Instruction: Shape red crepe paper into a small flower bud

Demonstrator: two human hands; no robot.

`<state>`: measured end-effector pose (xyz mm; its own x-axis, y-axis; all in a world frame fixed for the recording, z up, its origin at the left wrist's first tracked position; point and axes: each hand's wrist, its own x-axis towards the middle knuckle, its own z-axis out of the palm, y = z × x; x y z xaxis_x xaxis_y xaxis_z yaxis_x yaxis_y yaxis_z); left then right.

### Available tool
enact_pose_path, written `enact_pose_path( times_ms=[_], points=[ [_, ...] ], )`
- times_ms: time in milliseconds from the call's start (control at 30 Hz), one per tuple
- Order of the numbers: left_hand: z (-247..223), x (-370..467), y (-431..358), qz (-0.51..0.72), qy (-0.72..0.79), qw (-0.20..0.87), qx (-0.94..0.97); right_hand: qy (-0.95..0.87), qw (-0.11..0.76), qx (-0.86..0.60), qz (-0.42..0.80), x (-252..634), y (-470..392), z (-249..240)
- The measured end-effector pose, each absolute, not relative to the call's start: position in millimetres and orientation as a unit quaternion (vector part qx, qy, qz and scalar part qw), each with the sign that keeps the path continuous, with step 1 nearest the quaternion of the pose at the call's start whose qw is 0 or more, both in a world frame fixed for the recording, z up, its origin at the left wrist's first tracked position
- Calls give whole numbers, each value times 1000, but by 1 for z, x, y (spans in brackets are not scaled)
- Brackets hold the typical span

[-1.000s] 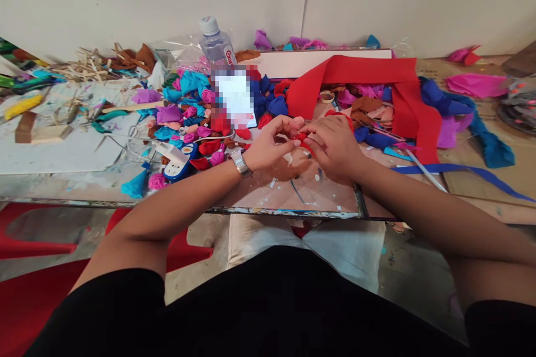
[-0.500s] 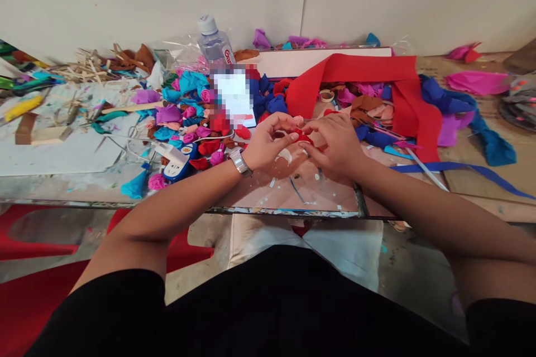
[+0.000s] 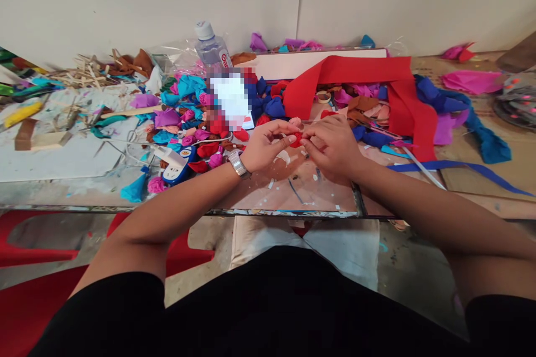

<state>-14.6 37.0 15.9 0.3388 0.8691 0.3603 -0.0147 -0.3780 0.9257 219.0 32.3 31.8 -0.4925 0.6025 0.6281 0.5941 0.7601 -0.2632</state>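
Note:
Between my fingertips is a small piece of red crepe paper (image 3: 296, 140), gathered into a rosette-like bunch. My left hand (image 3: 268, 148), with a metal watch (image 3: 238, 164) on the wrist, pinches it from the left. My right hand (image 3: 330, 145) grips its other side with thumb and fingers closed. Both hands are just above the table (image 3: 268, 195). Behind them lies a wide strip of red crepe paper (image 3: 360, 71), bent in an arch. To the left spreads a heap of crumpled paper flowers (image 3: 167, 118) in blue, purple, pink and red.
A phone (image 3: 232, 100) with a lit screen leans before a plastic bottle (image 3: 213, 50). A blue-and-white power strip (image 3: 179, 164) with a plugged-in charger sits left of my wrist. Wooden sticks (image 3: 96, 72) are piled at back left. A blue ribbon (image 3: 464, 167) lies at right.
The red paper between my fingers looks more bunched, and my fingertips are closer together. My hands stay in nearly the same place; the view has shifted slightly.

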Motion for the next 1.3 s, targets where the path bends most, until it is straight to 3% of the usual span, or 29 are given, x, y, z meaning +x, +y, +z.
enact_pose_path(
  times_ms=[267,1300],
  points=[
    [12,-16,39,487,309,412,705,-860,365,-355,27,218,32,33],
    [12,-18,42,508,310,405,694,-863,373,-341,-21,219,34,32]
  ],
)
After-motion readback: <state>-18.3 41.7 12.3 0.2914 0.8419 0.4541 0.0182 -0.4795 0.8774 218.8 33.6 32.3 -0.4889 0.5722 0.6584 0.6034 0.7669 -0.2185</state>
